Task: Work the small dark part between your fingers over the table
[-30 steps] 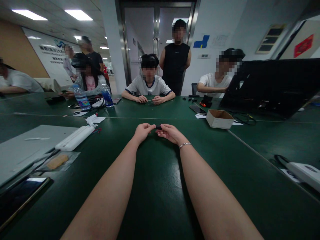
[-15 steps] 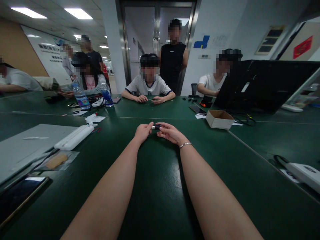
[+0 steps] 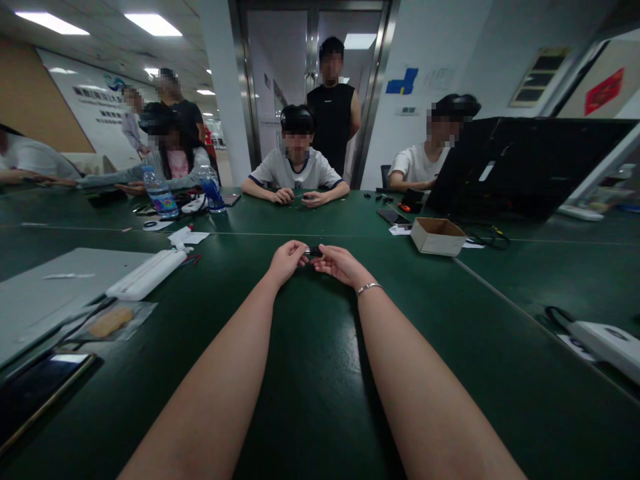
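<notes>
My left hand [image 3: 287, 260] and my right hand [image 3: 341, 264] meet at arm's length over the dark green table [image 3: 310, 373]. Between their fingertips they pinch a small black part [image 3: 315, 251], held just above the tabletop. The fingers of both hands are curled in around it. A thin bracelet [image 3: 369, 288] sits on my right wrist. The part is too small to make out in detail.
An open cardboard box [image 3: 439, 237] stands to the right, a black laptop [image 3: 520, 167] behind it. At left lie a grey laptop [image 3: 55, 287], a white bar [image 3: 147, 275], a phone [image 3: 40, 390] and two bottles [image 3: 161, 193]. Several people sit and stand across the table.
My hands have stayed together on the small black part, shifting only slightly. The standing person in black has stepped to the left.
</notes>
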Demonstrator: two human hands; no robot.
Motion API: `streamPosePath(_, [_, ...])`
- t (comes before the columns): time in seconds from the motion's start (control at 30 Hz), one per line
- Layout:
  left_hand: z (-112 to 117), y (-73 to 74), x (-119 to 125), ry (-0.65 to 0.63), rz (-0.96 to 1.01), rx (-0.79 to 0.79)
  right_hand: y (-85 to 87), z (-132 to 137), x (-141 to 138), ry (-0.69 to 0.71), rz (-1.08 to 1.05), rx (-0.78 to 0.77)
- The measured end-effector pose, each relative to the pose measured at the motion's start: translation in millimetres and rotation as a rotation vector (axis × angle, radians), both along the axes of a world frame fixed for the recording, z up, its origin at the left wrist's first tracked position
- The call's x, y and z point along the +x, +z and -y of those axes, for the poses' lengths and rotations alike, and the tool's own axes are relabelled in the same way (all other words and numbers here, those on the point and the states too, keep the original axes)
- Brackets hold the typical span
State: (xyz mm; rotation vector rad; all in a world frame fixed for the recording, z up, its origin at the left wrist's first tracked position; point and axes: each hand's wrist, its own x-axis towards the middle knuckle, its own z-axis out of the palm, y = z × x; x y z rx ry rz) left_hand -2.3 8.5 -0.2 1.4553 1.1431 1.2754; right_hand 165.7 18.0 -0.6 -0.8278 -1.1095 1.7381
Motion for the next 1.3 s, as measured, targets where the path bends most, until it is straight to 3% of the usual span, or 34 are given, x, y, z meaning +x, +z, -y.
streamPosePath(0.67, [-3.2, -3.2, 1.9, 0.018, -0.033, -0.027, -1.0, -1.3, 0.6, 0.035, -0.015, -0.006])
streamPosePath(0.8, [-3.4, -3.6, 0.8, 0.046, -0.026, 0.05, -1.1, -1.3, 0.7, 0.026, -0.013, -0.004])
streamPosePath(0.93, [-5.1, -5.5, -0.2, -0.008, -0.036, -0.004, -0.6, -0.8, 0.5, 0.031, 0.0, -0.012])
streamPosePath(1.07, [-6.7, -5.8, -0.3, 0.039, -0.036, 0.008, 0.6, 0.0, 0.2, 0.033, 0.0, -0.009])
streamPosePath(1.3, [-3.9, -1.9, 1.0, 0.016, 0.001, -0.051, 1.4, 0.1, -0.2, 0.036, 0.002, -0.01])
